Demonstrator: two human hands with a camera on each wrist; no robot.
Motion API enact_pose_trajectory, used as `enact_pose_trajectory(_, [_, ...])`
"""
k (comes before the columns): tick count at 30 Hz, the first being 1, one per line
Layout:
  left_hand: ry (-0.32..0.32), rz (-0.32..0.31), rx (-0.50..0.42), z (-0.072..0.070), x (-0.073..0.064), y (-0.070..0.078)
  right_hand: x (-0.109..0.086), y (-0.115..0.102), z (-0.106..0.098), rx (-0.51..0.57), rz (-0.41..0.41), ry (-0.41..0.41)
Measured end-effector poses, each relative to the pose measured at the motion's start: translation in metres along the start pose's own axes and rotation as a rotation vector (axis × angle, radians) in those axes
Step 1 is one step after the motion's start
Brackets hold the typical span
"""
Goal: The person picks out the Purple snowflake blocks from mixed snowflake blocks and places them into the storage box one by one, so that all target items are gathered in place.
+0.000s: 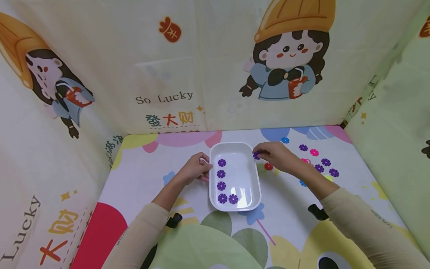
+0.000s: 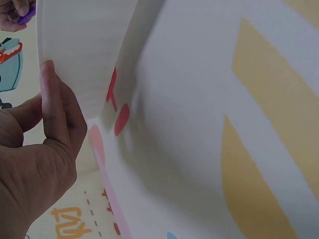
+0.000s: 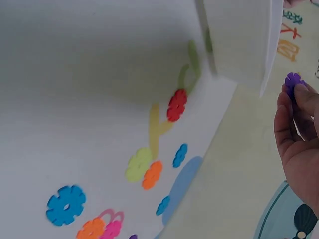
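A white plastic tray (image 1: 245, 175) stands in the middle of the table. Inside it lie several purple snowflake-shaped discs (image 1: 221, 185), in a column along the left side with one more beside the lowest. My left hand (image 1: 196, 169) holds the tray's left rim; in the left wrist view its fingers (image 2: 52, 94) lie against the outer wall and the thumb is at the rim. Just outside the tray's upper right rim, my right hand (image 1: 276, 155) pinches another purple snowflake disc (image 3: 293, 79) between thumb and fingers.
Right of the tray, loose snowflake discs are scattered on the patterned tablecloth: a red one (image 1: 268, 166), a pink one (image 1: 314, 152), blue ones (image 1: 285, 140) and several purple ones (image 1: 326, 162). In the right wrist view lie orange (image 3: 152, 175) and yellow-green discs (image 3: 138, 165). Printed cloth walls surround the table.
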State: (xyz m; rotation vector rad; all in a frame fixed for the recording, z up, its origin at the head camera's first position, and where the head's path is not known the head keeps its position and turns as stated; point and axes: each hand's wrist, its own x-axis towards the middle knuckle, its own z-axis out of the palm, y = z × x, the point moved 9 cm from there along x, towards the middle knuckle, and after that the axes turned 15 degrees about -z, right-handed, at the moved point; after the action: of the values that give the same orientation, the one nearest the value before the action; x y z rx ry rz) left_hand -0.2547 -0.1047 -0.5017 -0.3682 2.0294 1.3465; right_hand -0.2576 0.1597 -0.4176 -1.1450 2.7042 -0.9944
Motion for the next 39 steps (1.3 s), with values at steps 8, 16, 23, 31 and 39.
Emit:
enact_pose_trajectory(8, [0.006,-0.005,0.001,0.000,-0.001,0.000,0.015,-0.020,0.022,0.043,-0.051,-0.078])
enact_pose_trajectory(16, [0.001,0.009,-0.006,0.000,0.001,-0.001,0.028,-0.032,0.049,0.074,-0.078,-0.168])
enact_pose_trajectory(23, [0.005,0.017,0.003,-0.001,-0.001,-0.001,0.035,-0.034,0.073,0.098,-0.075,-0.245])
enact_pose_trajectory(31, [0.002,0.007,0.002,-0.001,-0.002,0.000,0.039,-0.039,0.094,0.132,-0.081,-0.331])
enact_pose_trajectory(39, [-0.002,0.002,0.003,-0.001,-0.003,0.000,0.041,-0.042,0.110,0.113,-0.061,-0.418])
